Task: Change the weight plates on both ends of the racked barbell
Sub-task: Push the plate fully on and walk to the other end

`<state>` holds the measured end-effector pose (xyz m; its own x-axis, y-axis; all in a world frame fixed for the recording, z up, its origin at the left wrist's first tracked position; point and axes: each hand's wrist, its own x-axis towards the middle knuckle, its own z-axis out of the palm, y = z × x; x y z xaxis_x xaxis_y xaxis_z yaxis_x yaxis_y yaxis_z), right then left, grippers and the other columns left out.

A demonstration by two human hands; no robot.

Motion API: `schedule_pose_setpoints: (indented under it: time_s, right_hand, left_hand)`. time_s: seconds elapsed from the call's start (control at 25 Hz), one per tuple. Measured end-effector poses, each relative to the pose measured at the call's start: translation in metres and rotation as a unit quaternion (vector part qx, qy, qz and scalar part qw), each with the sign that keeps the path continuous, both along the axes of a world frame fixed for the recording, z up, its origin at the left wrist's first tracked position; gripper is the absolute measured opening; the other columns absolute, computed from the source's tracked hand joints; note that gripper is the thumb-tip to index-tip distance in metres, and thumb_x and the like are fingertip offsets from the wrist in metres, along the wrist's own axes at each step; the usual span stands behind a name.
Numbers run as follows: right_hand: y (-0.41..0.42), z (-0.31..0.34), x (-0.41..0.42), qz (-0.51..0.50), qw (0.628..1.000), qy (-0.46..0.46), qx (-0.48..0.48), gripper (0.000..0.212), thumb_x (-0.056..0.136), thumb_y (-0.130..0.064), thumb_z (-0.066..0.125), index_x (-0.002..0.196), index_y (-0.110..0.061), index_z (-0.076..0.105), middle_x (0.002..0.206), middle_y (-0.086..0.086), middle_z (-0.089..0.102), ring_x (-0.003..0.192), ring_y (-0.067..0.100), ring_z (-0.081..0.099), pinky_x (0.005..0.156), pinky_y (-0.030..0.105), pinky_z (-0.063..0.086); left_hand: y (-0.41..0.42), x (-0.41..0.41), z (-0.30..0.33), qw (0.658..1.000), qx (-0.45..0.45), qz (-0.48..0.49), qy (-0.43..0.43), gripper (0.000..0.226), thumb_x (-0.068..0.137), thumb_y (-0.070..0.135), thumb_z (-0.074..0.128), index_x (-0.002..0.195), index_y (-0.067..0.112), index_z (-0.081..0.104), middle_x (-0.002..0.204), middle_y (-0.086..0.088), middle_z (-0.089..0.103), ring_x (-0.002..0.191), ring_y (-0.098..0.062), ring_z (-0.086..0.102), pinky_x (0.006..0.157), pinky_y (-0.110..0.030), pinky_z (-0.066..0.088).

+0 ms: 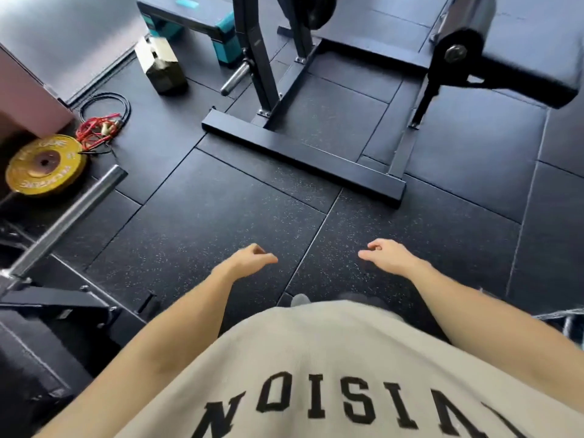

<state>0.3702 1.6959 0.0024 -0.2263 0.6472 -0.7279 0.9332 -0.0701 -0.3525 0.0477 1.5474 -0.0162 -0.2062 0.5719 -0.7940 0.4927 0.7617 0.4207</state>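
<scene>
While both hands, left (252, 257) and right (387, 256), hang loose with fingers lightly curled on nothing, the bare barbell sleeve (68, 218) pokes in at left, yellow plate (45, 165) flat on the floor beyond it.

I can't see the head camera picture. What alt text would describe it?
A person's empty left hand and right hand hang over black gym flooring. A bare barbell end juts in at left, near a yellow weight plate lying flat.

Barbell (68, 216) beyond left edge.
</scene>
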Motion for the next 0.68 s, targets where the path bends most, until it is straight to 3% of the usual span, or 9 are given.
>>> schedule_pose_setpoints:
  time_s: [0.12, 0.24, 0.4, 0.68]
  right_hand:
    - [0.068, 0.004, -0.053, 0.027, 0.999, 0.017, 0.001, 0.065, 0.082, -0.064, 0.06, 0.135, -0.028, 0.054, 0.14, 0.002, 0.055, 0.13, 0.025, 0.049, 0.111, 0.046, 0.035]
    - [0.137, -0.004, -0.109, 0.049, 0.999, 0.003, -0.017, 0.085, 0.061, -0.077, 0.054, 0.133, -0.033, 0.055, 0.143, 0.002, 0.053, 0.13, 0.026, 0.049, 0.111, 0.046, 0.037]
    - [0.23, -0.029, -0.177, 0.111, 0.993, -0.024, -0.039, 0.094, 0.053, -0.082, 0.049, 0.134, -0.036, 0.054, 0.145, 0.0, 0.051, 0.131, 0.027, 0.049, 0.11, 0.046, 0.037]
    - [0.409, -0.015, -0.354, 0.253, 0.966, -0.036, -0.03, 0.088, 0.058, -0.078, 0.055, 0.134, -0.032, 0.055, 0.139, -0.002, 0.057, 0.129, 0.025, 0.051, 0.111, 0.045, 0.037]
  left_hand:
    - [0.065, -0.05, 0.013, 1.0, 0.017, 0.018, 0.007, 0.06, 0.08, 0.067, 0.061, 0.124, 0.027, 0.051, 0.133, 0.0, 0.056, 0.117, -0.023, 0.054, 0.103, -0.046, 0.044]
    - [0.122, -0.094, 0.013, 0.999, 0.01, 0.049, 0.005, 0.06, 0.078, 0.069, 0.061, 0.122, 0.03, 0.051, 0.133, 0.002, 0.055, 0.116, -0.022, 0.054, 0.104, -0.047, 0.043]
    - [0.187, -0.144, -0.002, 0.996, -0.016, 0.084, 0.0, 0.063, 0.081, 0.067, 0.061, 0.128, 0.027, 0.049, 0.136, 0.001, 0.053, 0.118, -0.022, 0.052, 0.104, -0.048, 0.042]
    - [0.274, -0.249, 0.011, 0.969, -0.016, 0.245, 0.002, 0.062, 0.084, 0.063, 0.062, 0.131, 0.023, 0.05, 0.136, -0.002, 0.054, 0.116, -0.022, 0.052, 0.102, -0.044, 0.042]
